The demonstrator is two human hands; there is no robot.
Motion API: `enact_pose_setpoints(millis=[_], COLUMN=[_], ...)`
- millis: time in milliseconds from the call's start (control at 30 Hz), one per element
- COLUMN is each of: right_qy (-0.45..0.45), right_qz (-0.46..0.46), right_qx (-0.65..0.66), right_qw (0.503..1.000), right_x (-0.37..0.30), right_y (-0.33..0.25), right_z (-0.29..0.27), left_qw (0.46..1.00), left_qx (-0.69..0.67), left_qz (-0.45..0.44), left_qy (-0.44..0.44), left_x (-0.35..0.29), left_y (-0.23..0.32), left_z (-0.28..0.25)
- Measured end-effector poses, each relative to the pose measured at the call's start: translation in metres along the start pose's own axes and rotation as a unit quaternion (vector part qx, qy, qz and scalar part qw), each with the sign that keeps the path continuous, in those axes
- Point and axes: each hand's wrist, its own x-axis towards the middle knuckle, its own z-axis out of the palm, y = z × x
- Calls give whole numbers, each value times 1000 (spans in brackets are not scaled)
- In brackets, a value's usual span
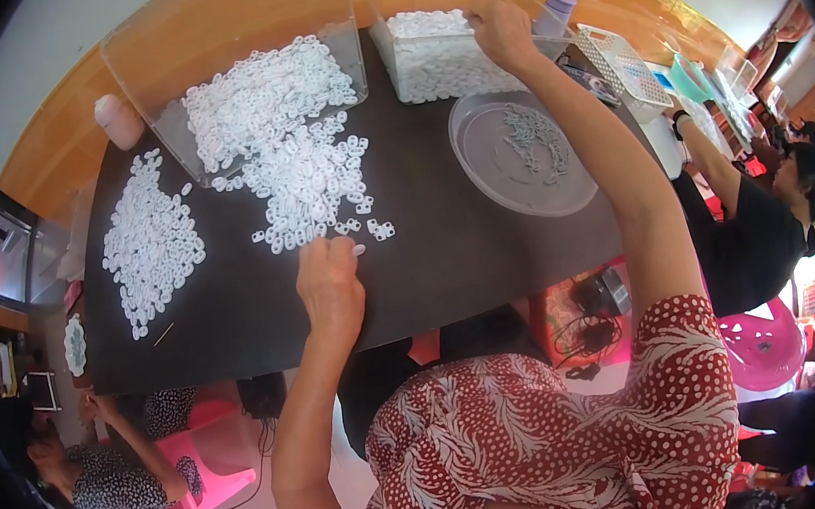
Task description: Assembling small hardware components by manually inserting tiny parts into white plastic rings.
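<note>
At the near edge of a heap of small white oval plastic pieces (307,181) is my left hand (331,286), its fingers curled closed. One white piece (358,250) shows right beside its fingertips; whether it is gripped or lying on the table I cannot tell. My right hand (504,34) reaches to the back right, closed, over the edge of a clear bin (387,65) filled with similar white pieces. What its fingers hold, if anything, is hidden. The heap spills out of a tipped clear bin (355,44) at the back left.
Under my right forearm lies a round clear tray (479,184) with small greyish pieces. A second white pile (152,245) and a thin stick (164,334) are at the left. Two bottles (118,123) (555,13) stand at the back. People sit at both sides.
</note>
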Motion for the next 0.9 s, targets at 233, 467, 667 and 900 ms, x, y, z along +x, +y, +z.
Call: enact_pose_setpoints(millis=[233,467,667,900], right_qy=[93,58,-125,-186], right_qz=[-66,-140,-75,-32], right_qx=[14,114,122,95], right_qw=[993,982,982,977], right_x=[-22,-72,-126,-152], right_y=[-29,-54,-25,-15], right_z=[-34,-67,-69,-36], left_qw=[994,998,997,867], left_qx=[-93,-21,-9,-375], left_qz=[-61,-65,-63,-327], left_qy=[4,17,46,27], left_x=[4,3,3,-23], left_y=[-2,-4,-2,5], left_z=[-6,-18,-32,-51])
